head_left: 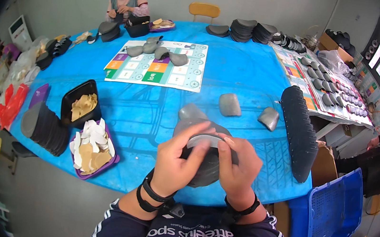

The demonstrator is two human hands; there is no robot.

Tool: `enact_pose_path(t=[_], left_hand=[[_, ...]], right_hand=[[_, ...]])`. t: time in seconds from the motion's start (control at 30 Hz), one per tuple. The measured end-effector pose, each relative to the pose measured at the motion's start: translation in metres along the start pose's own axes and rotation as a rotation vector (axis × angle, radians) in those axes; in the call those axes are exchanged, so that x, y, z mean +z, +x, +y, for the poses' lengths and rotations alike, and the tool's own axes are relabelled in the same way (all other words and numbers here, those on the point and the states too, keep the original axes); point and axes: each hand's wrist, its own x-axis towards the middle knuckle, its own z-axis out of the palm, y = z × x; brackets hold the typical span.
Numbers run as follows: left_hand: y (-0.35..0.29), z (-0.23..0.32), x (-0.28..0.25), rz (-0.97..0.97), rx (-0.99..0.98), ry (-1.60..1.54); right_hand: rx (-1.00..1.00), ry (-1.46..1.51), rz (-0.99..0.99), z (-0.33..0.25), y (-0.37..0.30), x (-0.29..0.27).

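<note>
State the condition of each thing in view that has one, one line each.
Left hand: gripping the grey curved piece
Right hand: gripping the same piece
Grey curved piece: bowed, held between both hands
Black bin: open, partly filled with tan pieces
Purple tray: open, heaped with white pieces
Blue crate: open, tilted
Black pieces at right: nested in a row

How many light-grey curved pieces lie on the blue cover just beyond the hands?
3: left piece, partly covered; middle piece; right piece, nearest the long black stack. The left hand and right hand may hide others.
</note>
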Motion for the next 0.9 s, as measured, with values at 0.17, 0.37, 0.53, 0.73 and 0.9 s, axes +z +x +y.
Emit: enact_pose_path(t=[0.17,0.37,0.53,0.73,0.9], left_hand=[[-0.001,0.009,0.007,-0.058,0.036,0.117],[-0.027,0.014,-0.008,-0.095,0.035,-0.076],[-0.037,-0.009,-0.018,-0.14,0.116,0.038],[-0.035,-0.006,-0.017,-0.264,0.478,0.088],[-0.046,0.01,-0.015,-0.042,0.194,0.015]], right_hand=[[0.037,-0.107,-0.112,-0.016,0.007,-0.016],[-0.046,0.057,-0.022,-0.021,-0.012,-0.012],[-0.145,0.187,-0.118,-0.029,-0.02,-0.023],[-0.32,0.285,-0.047,-0.027,-0.024,-0.03],[-0.374,0.695,-0.308,-0.019,-0.021,-0.031]])
